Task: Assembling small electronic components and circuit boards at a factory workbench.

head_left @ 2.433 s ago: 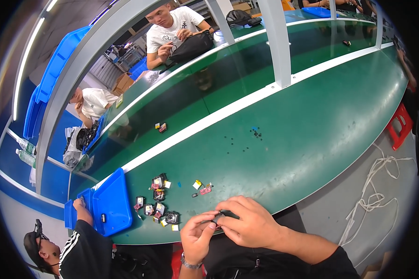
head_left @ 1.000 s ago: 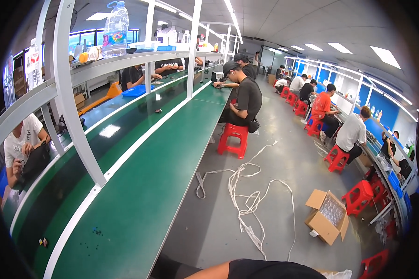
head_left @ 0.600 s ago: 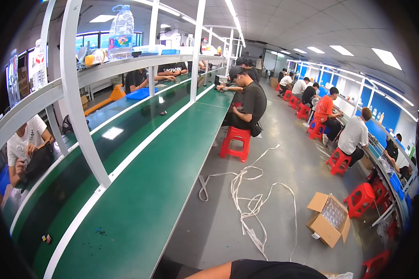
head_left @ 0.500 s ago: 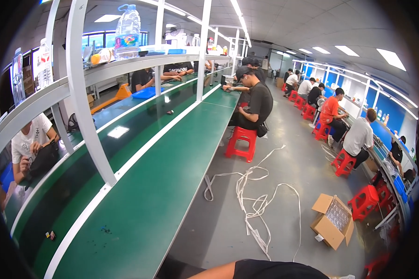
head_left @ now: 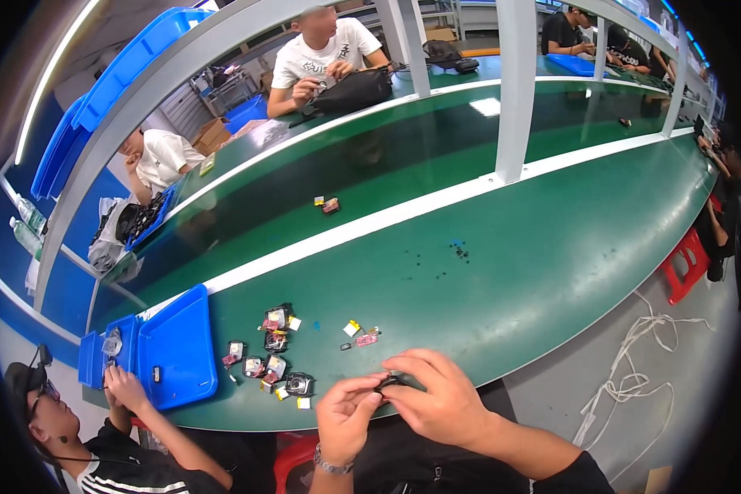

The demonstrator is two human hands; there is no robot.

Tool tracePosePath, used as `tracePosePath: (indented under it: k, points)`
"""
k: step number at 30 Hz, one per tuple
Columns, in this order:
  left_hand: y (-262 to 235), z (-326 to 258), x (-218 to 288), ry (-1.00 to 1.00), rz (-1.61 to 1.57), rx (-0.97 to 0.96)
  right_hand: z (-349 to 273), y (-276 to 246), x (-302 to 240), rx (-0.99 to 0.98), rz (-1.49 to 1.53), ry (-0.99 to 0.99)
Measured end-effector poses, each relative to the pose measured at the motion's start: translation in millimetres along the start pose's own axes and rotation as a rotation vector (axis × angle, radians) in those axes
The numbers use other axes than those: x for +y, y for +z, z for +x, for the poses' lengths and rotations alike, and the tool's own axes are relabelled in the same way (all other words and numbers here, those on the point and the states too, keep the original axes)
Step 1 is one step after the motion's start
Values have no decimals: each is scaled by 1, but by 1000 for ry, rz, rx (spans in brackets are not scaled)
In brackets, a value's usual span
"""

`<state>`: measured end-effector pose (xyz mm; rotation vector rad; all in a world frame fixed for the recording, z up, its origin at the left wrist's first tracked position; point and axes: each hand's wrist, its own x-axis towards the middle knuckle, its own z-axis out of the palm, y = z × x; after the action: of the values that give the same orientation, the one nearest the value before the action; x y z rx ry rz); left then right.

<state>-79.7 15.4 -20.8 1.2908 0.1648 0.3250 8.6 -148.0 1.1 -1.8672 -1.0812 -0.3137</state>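
Note:
Close to the bench's near edge, my left hand (head_left: 343, 414) and my right hand (head_left: 438, 401) meet around a small black plastic part (head_left: 391, 382). Fingertips of both hands pinch it and hide much of its shape. Just beyond them on the green worktop (head_left: 519, 263) lie a small reddish circuit board (head_left: 368, 338) and a yellow-and-white piece (head_left: 351, 328). Left of my hands sits a loose group of small black housings with boards and wires, among them a housing (head_left: 299, 384) nearest my left hand.
A blue tray (head_left: 177, 354) stands at the left, where a co-worker (head_left: 99, 445) handles small parts. White posts (head_left: 514, 90) rise along the bench's middle rail. Tiny black bits (head_left: 459, 251) lie farther right. White cord (head_left: 634, 362) tangles on the floor.
The view has swung from the aisle on the right to the bench at the left. Both my hands now show, holding the black part; before, only an arm showed at the lower edge.

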Motion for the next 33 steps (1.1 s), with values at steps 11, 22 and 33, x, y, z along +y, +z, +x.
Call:
tracePosePath:
  k: [11, 22, 33]
  points:
    - [-3, 0, -1, 10, 19, -16, 1, -1, -4, -7, -24, -15]
    - [-1, -1, 2, -14, -13, -38, 1, 1, -3, 63, 28, 15]
    - [-8, -2, -3, -34, -3, -37, 2, -7, -3, -81, 36, -41]
